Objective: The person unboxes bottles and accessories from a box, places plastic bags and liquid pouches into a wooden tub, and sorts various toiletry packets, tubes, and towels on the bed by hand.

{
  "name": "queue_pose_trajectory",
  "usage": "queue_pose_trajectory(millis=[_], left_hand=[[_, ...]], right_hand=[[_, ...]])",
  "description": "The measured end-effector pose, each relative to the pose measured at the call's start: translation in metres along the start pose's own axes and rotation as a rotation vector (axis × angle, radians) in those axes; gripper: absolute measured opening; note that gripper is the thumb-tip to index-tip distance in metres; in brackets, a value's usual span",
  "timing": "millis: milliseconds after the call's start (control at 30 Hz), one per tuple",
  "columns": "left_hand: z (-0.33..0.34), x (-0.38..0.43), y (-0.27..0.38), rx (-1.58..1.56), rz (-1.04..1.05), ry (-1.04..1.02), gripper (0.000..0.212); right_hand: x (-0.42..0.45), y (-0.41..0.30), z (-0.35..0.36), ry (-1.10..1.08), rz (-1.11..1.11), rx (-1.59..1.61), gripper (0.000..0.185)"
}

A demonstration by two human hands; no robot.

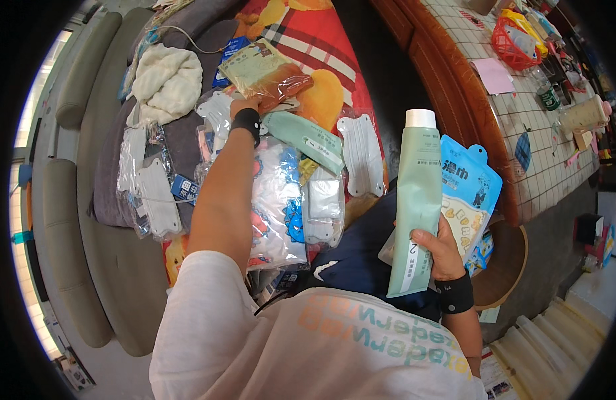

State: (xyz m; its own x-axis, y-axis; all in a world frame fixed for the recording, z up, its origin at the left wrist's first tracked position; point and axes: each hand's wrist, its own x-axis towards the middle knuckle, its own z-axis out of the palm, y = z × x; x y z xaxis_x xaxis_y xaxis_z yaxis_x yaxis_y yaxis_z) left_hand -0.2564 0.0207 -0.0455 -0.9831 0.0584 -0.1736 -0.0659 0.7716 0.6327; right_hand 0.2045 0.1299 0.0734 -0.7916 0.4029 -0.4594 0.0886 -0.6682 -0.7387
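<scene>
My right hand [440, 250] grips a pale green squeeze tube [418, 185] with a white cap pointing away from me. Behind the tube, against the same hand, is a blue and cream bath-cloth package [470, 185]. My left hand [245, 106] reaches into the pile on the sofa, at the edge of a clear-and-brown plastic packet [268, 75]. Its fingers are mostly hidden, so its grip is unclear. Another green tube [308, 140] lies just right of that wrist. Below it sits a clear bag of white fabric with blue and red dinosaur prints [278, 210].
Wrapped white masks [360, 155] lie on both sides of the pile. A bundled white cloth [165, 80] rests at upper left. At right stands a table with a checked cover [508, 130], bearing a red basket [515, 45]. A round brown bin [508, 270] is below my right hand.
</scene>
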Motion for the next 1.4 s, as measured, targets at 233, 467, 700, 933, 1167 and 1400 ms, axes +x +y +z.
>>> queue_pose_trajectory(millis=[233,467,700,933,1167,1400], left_hand=[[0.006,-0.022,0.026,0.157,0.068,0.059,0.041],[-0.013,-0.017,0.017,-0.992,0.186,-0.047,0.016],[-0.173,-0.122,-0.069,-1.118,0.074,-0.560,0.027],[-0.259,-0.140,-0.154,0.210,-0.087,-0.740,0.014],[-0.176,-0.172,0.022,0.747,0.827,0.070,0.015],[-0.009,-0.121,0.040,0.618,1.294,-0.534,0.038]], right_hand=[[-0.005,0.006,-0.005,0.022,0.018,0.064,0.045],[-0.004,0.011,-0.018,0.029,0.010,0.064,0.043],[-0.005,0.003,-0.028,0.029,0.007,0.038,0.044],[-0.001,-0.001,-0.024,-0.010,0.045,0.038,0.044],[-0.004,0.007,-0.025,0.032,0.020,0.033,0.045],[-0.004,0.010,-0.027,0.052,0.012,0.069,0.046]])
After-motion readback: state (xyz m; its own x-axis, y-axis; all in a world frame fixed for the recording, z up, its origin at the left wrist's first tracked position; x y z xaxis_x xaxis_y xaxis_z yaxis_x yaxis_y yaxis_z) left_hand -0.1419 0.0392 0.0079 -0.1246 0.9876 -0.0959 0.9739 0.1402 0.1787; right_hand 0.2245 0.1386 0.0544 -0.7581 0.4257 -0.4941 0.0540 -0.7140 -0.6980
